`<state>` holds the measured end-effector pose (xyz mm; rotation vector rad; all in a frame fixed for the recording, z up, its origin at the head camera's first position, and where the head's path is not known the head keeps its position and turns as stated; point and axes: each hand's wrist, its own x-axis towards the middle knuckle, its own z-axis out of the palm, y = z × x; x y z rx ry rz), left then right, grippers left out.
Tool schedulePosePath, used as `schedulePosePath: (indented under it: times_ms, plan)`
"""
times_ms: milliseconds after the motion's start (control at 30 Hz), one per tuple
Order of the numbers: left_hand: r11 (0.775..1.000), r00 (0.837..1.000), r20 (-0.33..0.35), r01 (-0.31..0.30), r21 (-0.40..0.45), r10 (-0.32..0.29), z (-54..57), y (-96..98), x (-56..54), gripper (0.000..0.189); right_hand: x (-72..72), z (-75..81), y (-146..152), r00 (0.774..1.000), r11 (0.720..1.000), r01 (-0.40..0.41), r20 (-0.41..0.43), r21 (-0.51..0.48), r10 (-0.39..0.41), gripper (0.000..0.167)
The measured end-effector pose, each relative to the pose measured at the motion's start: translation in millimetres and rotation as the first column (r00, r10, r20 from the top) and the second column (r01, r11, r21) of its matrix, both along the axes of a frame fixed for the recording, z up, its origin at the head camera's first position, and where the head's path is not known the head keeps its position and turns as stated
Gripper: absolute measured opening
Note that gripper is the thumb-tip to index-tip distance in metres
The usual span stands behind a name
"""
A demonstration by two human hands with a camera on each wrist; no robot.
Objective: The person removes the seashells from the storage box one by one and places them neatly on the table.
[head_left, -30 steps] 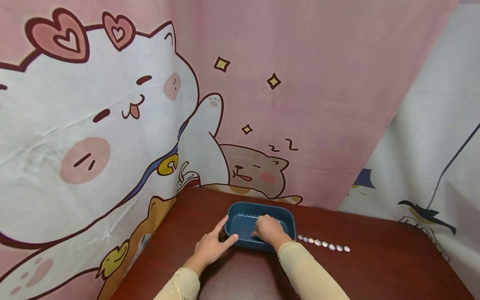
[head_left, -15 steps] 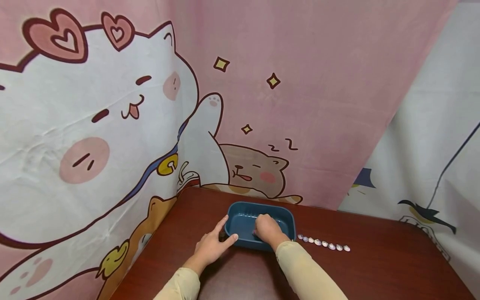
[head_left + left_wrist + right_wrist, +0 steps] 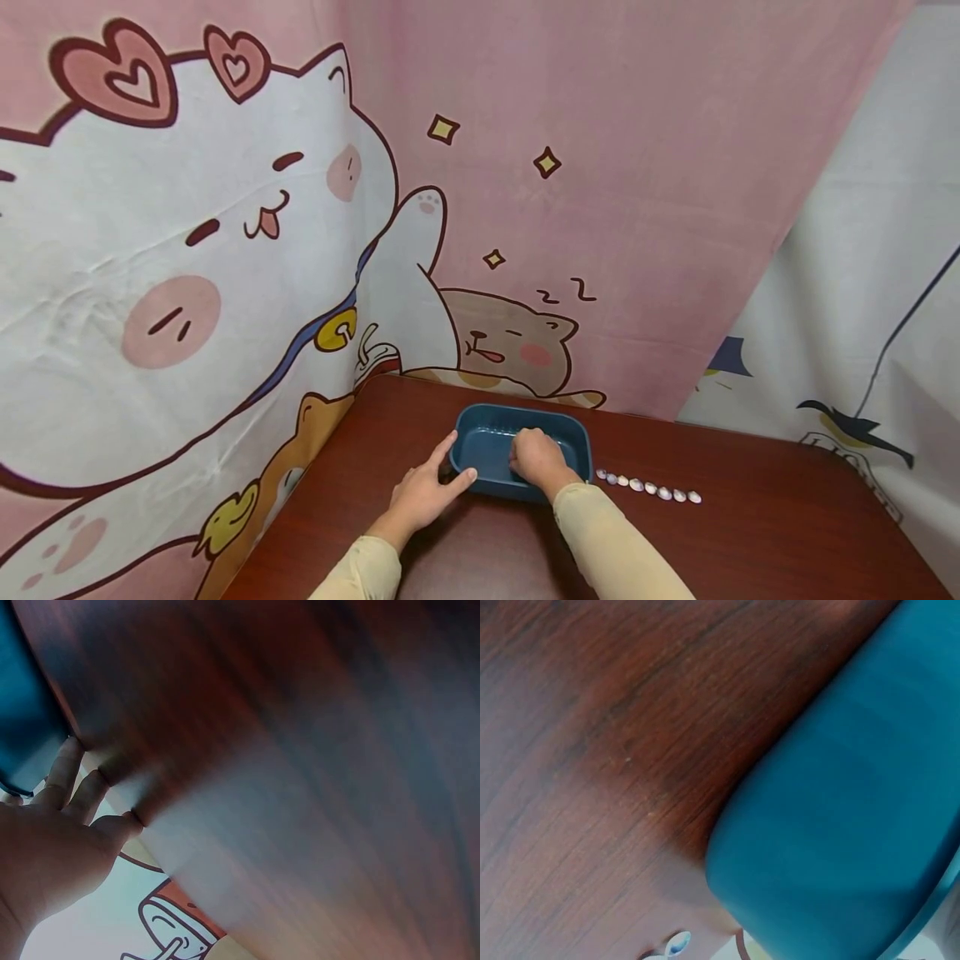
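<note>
A dark blue rectangular plastic box (image 3: pixel 480 450) stands on the table, its opening facing up. My left hand (image 3: pixel 423 492) rests against its left end, index finger and thumb spread along the rim and fairly straight. In the left wrist view, the left hand's fingers (image 3: pixel 88 791) reach down to the table beside the box. My right hand (image 3: pixel 538 457) is down inside the box with fingers curled. Those fingertips are hidden, and I cannot tell whether they hold anything. The right wrist view shows mostly the box's outer wall (image 3: pixel 840 802).
Several small whitish-purple shells (image 3: pixel 649 488) lie in a slanting row to the right of the box. The reddish-brown table (image 3: pixel 780 517) ends at the back and left against cartoon-printed cloth (image 3: pixel 637 250).
My right hand has shifted very slightly inside the box, its fingers curling in more. The left hand, box and shell row stay where they were.
</note>
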<state>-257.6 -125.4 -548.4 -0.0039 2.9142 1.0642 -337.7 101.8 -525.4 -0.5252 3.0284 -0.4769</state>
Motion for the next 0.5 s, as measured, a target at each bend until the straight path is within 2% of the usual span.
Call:
schedulePosePath:
  times_ms: [267,367,500]
  plan:
    - [1.0,1.0,-0.005,0.001,0.003,-0.001,0.3,1.7,1.9,0.082,1.2,1.1,9,1.0,0.997,-0.019,0.0,-0.076,0.019,0.011]
    - [1.0,1.0,-0.004,-0.004,0.006,0.004,1.4,1.6,2.1,0.084,2.2,10.5,18,0.999,0.993,-0.028,-0.023,-0.116,0.026,0.011]
    - [1.0,1.0,-0.011,-0.007,0.008,0.007,1.6,1.0,1.2,0.084,2.1,31.1,43,0.999,0.985,-0.032,-0.044,-0.168,0.025,0.023]
